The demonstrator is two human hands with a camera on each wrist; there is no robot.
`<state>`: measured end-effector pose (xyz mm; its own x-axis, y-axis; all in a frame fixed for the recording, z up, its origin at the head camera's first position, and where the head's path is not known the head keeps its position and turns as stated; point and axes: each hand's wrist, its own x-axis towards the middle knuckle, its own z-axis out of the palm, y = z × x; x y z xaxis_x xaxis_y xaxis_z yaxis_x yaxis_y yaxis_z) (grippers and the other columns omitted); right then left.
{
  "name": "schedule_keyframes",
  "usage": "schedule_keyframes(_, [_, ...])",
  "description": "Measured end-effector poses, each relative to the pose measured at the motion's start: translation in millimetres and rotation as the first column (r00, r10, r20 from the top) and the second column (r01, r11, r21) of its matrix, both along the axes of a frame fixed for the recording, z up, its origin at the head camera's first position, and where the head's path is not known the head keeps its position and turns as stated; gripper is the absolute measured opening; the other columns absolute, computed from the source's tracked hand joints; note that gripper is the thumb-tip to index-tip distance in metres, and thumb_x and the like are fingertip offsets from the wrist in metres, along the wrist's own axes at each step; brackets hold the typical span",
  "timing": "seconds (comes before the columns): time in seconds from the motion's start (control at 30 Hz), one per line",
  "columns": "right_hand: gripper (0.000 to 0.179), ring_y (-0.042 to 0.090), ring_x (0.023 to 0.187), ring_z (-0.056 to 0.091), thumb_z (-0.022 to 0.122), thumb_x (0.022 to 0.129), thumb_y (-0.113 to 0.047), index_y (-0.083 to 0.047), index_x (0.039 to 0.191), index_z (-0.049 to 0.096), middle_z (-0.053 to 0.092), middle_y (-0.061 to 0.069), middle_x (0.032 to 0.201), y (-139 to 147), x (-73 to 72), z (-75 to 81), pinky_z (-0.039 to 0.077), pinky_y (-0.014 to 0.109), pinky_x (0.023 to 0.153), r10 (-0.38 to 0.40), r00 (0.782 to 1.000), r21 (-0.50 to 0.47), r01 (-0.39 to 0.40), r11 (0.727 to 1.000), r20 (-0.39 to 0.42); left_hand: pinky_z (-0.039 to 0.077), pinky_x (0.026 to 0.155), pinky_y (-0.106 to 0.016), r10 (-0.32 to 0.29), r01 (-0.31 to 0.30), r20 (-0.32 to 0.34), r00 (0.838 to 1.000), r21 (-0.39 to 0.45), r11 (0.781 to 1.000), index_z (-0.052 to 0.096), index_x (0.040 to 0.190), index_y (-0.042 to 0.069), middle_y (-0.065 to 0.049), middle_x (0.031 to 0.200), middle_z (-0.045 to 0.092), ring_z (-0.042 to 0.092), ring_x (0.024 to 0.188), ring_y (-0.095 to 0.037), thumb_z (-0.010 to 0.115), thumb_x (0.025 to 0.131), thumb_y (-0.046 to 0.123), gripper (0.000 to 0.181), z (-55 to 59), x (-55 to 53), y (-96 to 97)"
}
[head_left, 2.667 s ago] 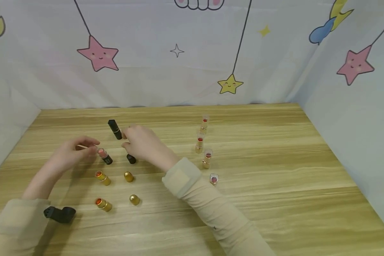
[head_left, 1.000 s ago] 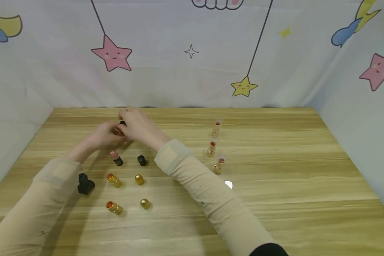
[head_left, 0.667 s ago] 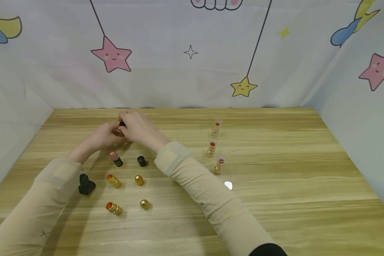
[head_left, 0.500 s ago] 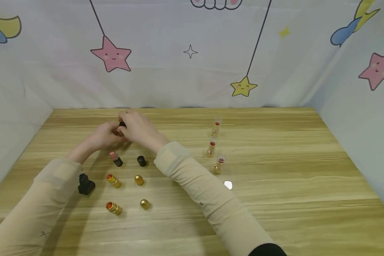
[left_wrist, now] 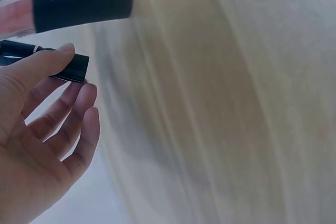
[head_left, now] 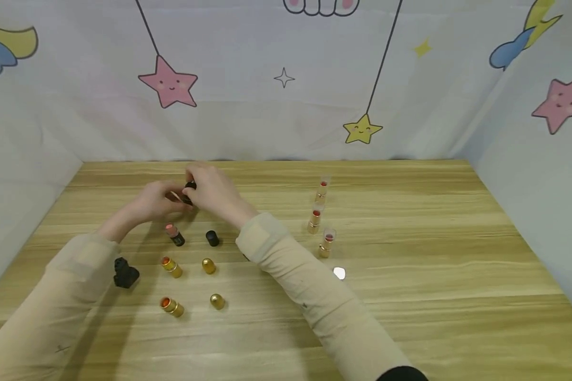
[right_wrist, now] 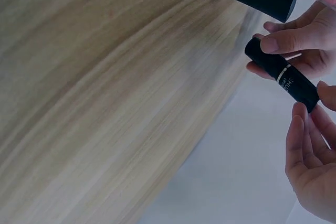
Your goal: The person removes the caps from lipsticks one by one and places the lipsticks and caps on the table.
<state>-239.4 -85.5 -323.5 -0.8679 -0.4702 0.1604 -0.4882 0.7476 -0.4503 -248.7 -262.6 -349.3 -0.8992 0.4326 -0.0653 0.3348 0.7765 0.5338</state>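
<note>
Both hands hold one closed black lipstick tube (head_left: 190,186) with a thin pale band and white lettering, above the table's far left. In the right wrist view my left hand (right_wrist: 304,40) pinches its plain end, while my right hand (right_wrist: 315,166) pinches the lettered end at thumb and fingertips. Seen from the left wrist, my left hand (left_wrist: 47,124) has its thumb on the tube, other fingers loosely bent. Nearer the person stand an uncapped pink lipstick (head_left: 175,235) and its separate black cap (head_left: 212,238).
Two gold lipsticks stand uncapped at left, one red bullet (head_left: 171,267) and one orange (head_left: 171,307). Gold caps (head_left: 208,265) sit right of them. Several clear-capped lipsticks, including a dark red one (head_left: 327,244), form a column near the middle; the right sleeve partly covers its front.
The black lipstick tube, lying at the far left 2.7 seconds ago, is now held up by both hands. The right hand left the black cap. In the last half second both hands shifted slightly right.
</note>
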Motion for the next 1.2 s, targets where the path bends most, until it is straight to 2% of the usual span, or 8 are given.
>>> schedule_keyframes(0.2, [0.02, 0.008, 0.084, 0.056, 0.059, 0.095, -0.021, -0.012, 0.113, 0.063, 0.065, -0.002, 0.104, 11, 2.1, -0.8, 0.045, 0.018, 0.07, -0.041, 0.998, -0.11, 0.047, 0.993, 0.054, 0.051, 0.081, -0.051, 0.013, -0.013, -0.012, 1.0, 0.003, 1.0, 0.065, 0.112, 0.002, -0.022, 0.114, 0.065, 0.063, 0.102, -0.039, 0.067, 0.09, 0.02, 0.028, 10.3, 7.4, -2.1])
schedule_keyframes(0.43, [0.021, 0.01, 0.091, 0.061, 0.06, 0.094, -0.017, -0.01, 0.113, 0.067, 0.069, 0.001, 0.106, 22, 4.0, -6.9, 0.046, 0.018, 0.075, -0.07, 0.993, -0.209, 0.088, 0.974, 0.09, 0.05, 0.081, -0.052, 0.048, -0.047, -0.038, 0.998, 0.014, 0.999, 0.065, 0.115, 0.005, -0.021, 0.114, 0.065, 0.064, 0.102, -0.038, 0.067, 0.09, 0.027, 0.033, 17.1, 13.0, -4.8])
schedule_keyframes(0.53, [0.021, 0.012, 0.093, 0.063, 0.062, 0.093, -0.015, -0.009, 0.113, 0.067, 0.07, 0.003, 0.106, 27, 5.7, -11.9, 0.046, 0.016, 0.074, -0.068, 0.987, -0.303, 0.11, 0.946, 0.145, 0.05, 0.082, -0.054, 0.06, -0.059, -0.047, 0.997, 0.018, 0.998, 0.065, 0.116, 0.005, -0.022, 0.114, 0.065, 0.063, 0.102, -0.04, 0.066, 0.091, 0.029, 0.035, 20.4, 16.6, -4.3])
schedule_keyframes(0.77, [0.021, 0.018, 0.09, 0.066, 0.064, 0.092, -0.01, -0.004, 0.112, 0.067, 0.07, 0.01, 0.103, 32, 8.5, -18.8, 0.046, 0.014, 0.065, -0.023, 0.963, -0.489, 0.157, 0.858, 0.269, 0.049, 0.081, -0.053, 0.074, -0.072, -0.065, 0.995, 0.038, 0.997, 0.066, 0.115, 0.006, -0.021, 0.112, 0.066, 0.063, 0.102, -0.038, 0.067, 0.09, 0.03, 0.035, 25.9, 22.3, -2.8])
schedule_keyframes(0.9, [0.023, 0.019, 0.088, 0.066, 0.064, 0.092, -0.01, -0.004, 0.113, 0.067, 0.069, 0.011, 0.104, 33, 10.6, -18.2, 0.046, 0.014, 0.064, -0.015, 0.951, -0.517, 0.181, 0.837, 0.309, 0.049, 0.079, -0.049, 0.081, -0.079, -0.06, 0.995, 0.036, 0.996, 0.066, 0.117, 0.006, -0.019, 0.113, 0.066, 0.063, 0.101, -0.036, 0.066, 0.091, 0.033, 0.037, 27.6, 23.5, -2.9])
schedule_keyframes(1.03, [0.021, 0.018, 0.088, 0.066, 0.064, 0.091, -0.01, -0.005, 0.112, 0.067, 0.069, 0.01, 0.105, 34, 11.6, -18.7, 0.046, 0.014, 0.065, -0.019, 0.947, -0.525, 0.194, 0.829, 0.321, 0.049, 0.078, -0.046, 0.078, -0.075, -0.059, 0.995, 0.038, 0.996, 0.065, 0.118, 0.007, -0.018, 0.114, 0.065, 0.063, 0.101, -0.035, 0.065, 0.091, 0.035, 0.039, 28.2, 24.8, -3.5])
schedule_keyframes(1.2, [0.021, 0.02, 0.09, 0.067, 0.065, 0.091, -0.01, -0.005, 0.112, 0.067, 0.069, 0.011, 0.106, 34, 12.9, -18.1, 0.046, 0.015, 0.065, -0.02, 0.949, -0.531, 0.194, 0.825, 0.315, 0.049, 0.079, -0.049, 0.082, -0.08, -0.06, 0.995, 0.034, 0.996, 0.065, 0.12, 0.007, -0.019, 0.117, 0.064, 0.063, 0.103, -0.036, 0.065, 0.091, 0.036, 0.04, 30.3, 27.7, -4.0])
